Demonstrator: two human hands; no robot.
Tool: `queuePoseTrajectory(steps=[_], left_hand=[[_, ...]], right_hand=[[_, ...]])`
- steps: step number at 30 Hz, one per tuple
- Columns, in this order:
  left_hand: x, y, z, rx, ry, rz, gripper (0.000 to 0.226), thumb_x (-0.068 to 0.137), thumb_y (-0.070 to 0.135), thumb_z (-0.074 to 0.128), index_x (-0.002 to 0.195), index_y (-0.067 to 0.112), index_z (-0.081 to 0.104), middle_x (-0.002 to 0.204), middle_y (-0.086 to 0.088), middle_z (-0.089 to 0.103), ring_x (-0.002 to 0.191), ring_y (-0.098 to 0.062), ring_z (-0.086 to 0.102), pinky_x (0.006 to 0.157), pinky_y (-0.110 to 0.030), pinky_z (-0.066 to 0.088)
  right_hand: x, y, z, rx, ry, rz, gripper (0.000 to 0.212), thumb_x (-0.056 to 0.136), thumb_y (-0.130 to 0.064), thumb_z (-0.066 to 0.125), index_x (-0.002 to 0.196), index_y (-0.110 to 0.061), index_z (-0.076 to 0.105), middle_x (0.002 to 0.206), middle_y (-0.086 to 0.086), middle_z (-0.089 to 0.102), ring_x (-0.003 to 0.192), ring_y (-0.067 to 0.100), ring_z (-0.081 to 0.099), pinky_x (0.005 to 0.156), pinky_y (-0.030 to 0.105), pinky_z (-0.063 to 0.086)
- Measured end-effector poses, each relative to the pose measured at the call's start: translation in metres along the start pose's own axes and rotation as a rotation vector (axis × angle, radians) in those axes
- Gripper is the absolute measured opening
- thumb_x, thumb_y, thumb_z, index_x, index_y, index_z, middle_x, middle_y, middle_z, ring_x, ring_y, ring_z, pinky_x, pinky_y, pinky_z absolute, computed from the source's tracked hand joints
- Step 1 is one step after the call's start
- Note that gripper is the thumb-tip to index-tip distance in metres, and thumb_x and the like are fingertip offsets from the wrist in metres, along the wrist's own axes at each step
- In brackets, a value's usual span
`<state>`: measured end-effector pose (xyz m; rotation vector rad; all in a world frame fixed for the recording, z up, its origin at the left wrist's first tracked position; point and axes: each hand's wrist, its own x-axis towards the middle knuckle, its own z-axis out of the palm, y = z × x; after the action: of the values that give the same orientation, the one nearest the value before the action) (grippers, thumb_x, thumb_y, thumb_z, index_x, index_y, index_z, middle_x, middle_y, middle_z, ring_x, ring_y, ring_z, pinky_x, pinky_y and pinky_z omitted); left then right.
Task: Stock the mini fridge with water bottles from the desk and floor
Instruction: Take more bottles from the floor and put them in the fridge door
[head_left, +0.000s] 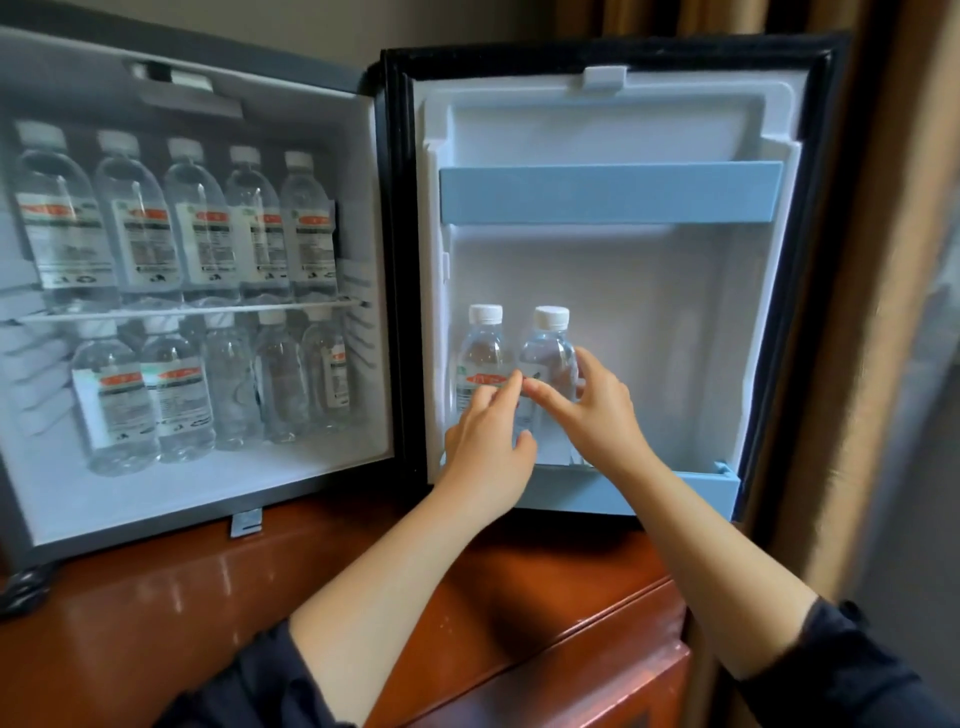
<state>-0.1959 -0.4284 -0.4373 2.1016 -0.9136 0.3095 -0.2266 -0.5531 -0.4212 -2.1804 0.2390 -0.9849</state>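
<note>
The mini fridge (197, 499) stands open on a wooden desk, and its door (675, 364) swings out to the right. Several clear water bottles with white caps fill the upper shelf (192, 310), and several more stand on the fridge floor. Two bottles stand upright in the lower door shelf (649, 491). My left hand (488, 441) has its fingers on the left door bottle (480, 353). My right hand (587, 410) wraps its fingers around the right door bottle (548, 348). The fingertips of both hands nearly meet between the two bottles.
The upper door shelf with a pale blue rail (610, 192) holds nothing. To the right of the two bottles the lower door shelf has free room. The reddish wooden desk top (156, 613) lies in front of the fridge. A brown curtain (883, 312) hangs right of the door.
</note>
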Motion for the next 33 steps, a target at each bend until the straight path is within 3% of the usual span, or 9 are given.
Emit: queuePoseTrajectory(steps=[4, 7, 9, 11, 16, 19, 22, 29, 33], left_hand=[[0.0, 0.001, -0.01, -0.042, -0.029, 0.001, 0.057, 0.093, 0.015, 0.045, 0.146, 0.025, 0.025, 0.131, 0.001, 0.043, 0.116, -0.017, 0.048, 0.104, -0.034, 0.038], [-0.005, -0.001, -0.023, -0.119, -0.032, -0.001, 0.053, 0.093, 0.013, 0.046, 0.143, 0.024, 0.034, 0.117, 0.004, 0.053, 0.105, -0.01, 0.051, 0.091, -0.018, 0.035], [-0.011, -0.004, -0.034, -0.14, -0.012, 0.009, 0.049, 0.092, 0.013, 0.048, 0.139, 0.022, 0.04, 0.11, 0.005, 0.057, 0.1, -0.008, 0.053, 0.089, -0.015, 0.034], [-0.019, -0.01, -0.047, -0.122, -0.01, 0.012, 0.042, 0.091, 0.013, 0.051, 0.132, 0.02, 0.049, 0.107, 0.004, 0.058, 0.095, -0.009, 0.055, 0.086, -0.014, 0.036], [-0.053, -0.033, -0.087, 0.028, -0.161, -0.017, 0.025, 0.092, 0.021, 0.052, 0.115, 0.019, 0.06, 0.1, 0.001, 0.061, 0.092, -0.017, 0.06, 0.082, -0.024, 0.045], [-0.08, -0.053, -0.116, 0.167, -0.244, -0.117, 0.027, 0.092, 0.028, 0.052, 0.117, 0.021, 0.059, 0.099, 0.002, 0.061, 0.088, -0.017, 0.058, 0.083, -0.031, 0.048], [-0.109, -0.081, -0.147, 0.291, -0.286, -0.249, 0.035, 0.091, 0.034, 0.052, 0.123, 0.02, 0.054, 0.097, 0.007, 0.056, 0.087, -0.012, 0.053, 0.083, -0.026, 0.045], [-0.207, -0.128, -0.224, 0.369, -0.176, -0.555, 0.037, 0.091, 0.04, 0.051, 0.124, 0.025, 0.055, 0.109, 0.007, 0.061, 0.099, -0.011, 0.058, 0.093, -0.027, 0.046], [-0.278, -0.138, -0.269, 0.319, -0.062, -0.722, 0.034, 0.092, 0.035, 0.051, 0.125, 0.025, 0.054, 0.115, 0.007, 0.061, 0.103, -0.009, 0.058, 0.086, -0.024, 0.049]], right_hand=[[-0.003, 0.001, -0.007, -0.087, -0.045, 0.024, 0.042, 0.079, -0.055, 0.063, 0.107, -0.023, 0.057, 0.104, -0.004, 0.064, 0.095, 0.021, 0.062, 0.088, 0.044, 0.05], [-0.012, -0.002, -0.011, -0.194, 0.083, 0.025, 0.044, 0.083, -0.047, 0.063, 0.117, -0.02, 0.052, 0.108, -0.004, 0.055, 0.088, 0.02, 0.06, 0.083, 0.036, 0.045], [-0.022, -0.01, -0.009, -0.181, 0.167, -0.045, 0.036, 0.084, -0.04, 0.064, 0.111, -0.019, 0.052, 0.099, -0.005, 0.052, 0.079, 0.017, 0.056, 0.074, 0.031, 0.04], [-0.031, -0.02, -0.004, -0.163, 0.149, -0.107, 0.022, 0.085, -0.034, 0.064, 0.1, -0.02, 0.056, 0.089, -0.006, 0.053, 0.072, 0.015, 0.054, 0.07, 0.032, 0.041], [-0.053, -0.049, 0.032, -0.089, -0.076, -0.195, 0.009, 0.086, -0.03, 0.063, 0.081, -0.025, 0.058, 0.072, -0.012, 0.057, 0.068, 0.014, 0.056, 0.071, 0.038, 0.05], [-0.068, -0.067, 0.064, -0.052, -0.228, -0.244, 0.009, 0.086, -0.029, 0.062, 0.079, -0.024, 0.061, 0.069, -0.012, 0.059, 0.068, 0.01, 0.057, 0.069, 0.039, 0.051], [-0.084, -0.089, 0.098, -0.038, -0.384, -0.297, 0.01, 0.086, -0.031, 0.062, 0.08, -0.022, 0.063, 0.069, -0.014, 0.059, 0.067, 0.01, 0.058, 0.071, 0.039, 0.052], [-0.136, -0.151, 0.179, 0.027, -0.693, -0.442, 0.007, 0.085, -0.033, 0.062, 0.078, -0.032, 0.059, 0.08, -0.011, 0.065, 0.078, 0.014, 0.061, 0.08, 0.038, 0.052], [-0.176, -0.196, 0.227, 0.123, -0.862, -0.554, 0.007, 0.084, -0.031, 0.061, 0.078, -0.03, 0.059, 0.077, -0.012, 0.065, 0.076, 0.012, 0.062, 0.08, 0.04, 0.052]])
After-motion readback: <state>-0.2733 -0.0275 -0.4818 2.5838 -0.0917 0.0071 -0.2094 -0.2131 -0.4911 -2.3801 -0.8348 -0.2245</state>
